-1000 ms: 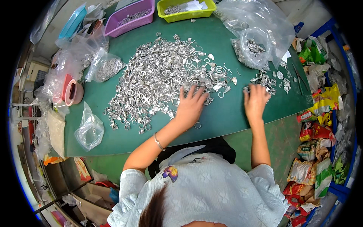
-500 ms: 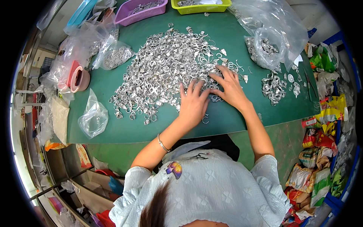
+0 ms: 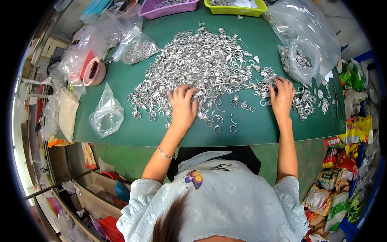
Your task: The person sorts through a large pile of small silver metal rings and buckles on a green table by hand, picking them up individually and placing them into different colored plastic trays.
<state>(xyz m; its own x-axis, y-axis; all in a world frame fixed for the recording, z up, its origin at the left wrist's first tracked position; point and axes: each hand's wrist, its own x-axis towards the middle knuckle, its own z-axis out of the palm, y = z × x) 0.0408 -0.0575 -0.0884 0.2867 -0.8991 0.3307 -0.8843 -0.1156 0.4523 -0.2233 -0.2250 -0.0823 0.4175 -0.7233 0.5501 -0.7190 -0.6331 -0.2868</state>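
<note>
A wide heap of silver-coloured metal rings covers the middle of the green tabletop. My left hand rests at the near edge of the heap, fingers spread and bent onto the rings, gripping none that I can see. To the right of the heap, my right hand touches a small cluster of rings with its thumb and fingers apart. Several loose rings lie between the two hands. Just beyond my right hand sits a smaller pile of silver pieces. What lies under my fingertips is hidden.
At the far edge stand a purple basket and a yellow-green basket. Clear bags of rings lie at left and right. A pink cup and a flat plastic bag are on the left.
My right hand has moved right, away from the heap, and a cluster of rings now lies beside it. My left hand has shifted left. Rings are spread loosely between them.
</note>
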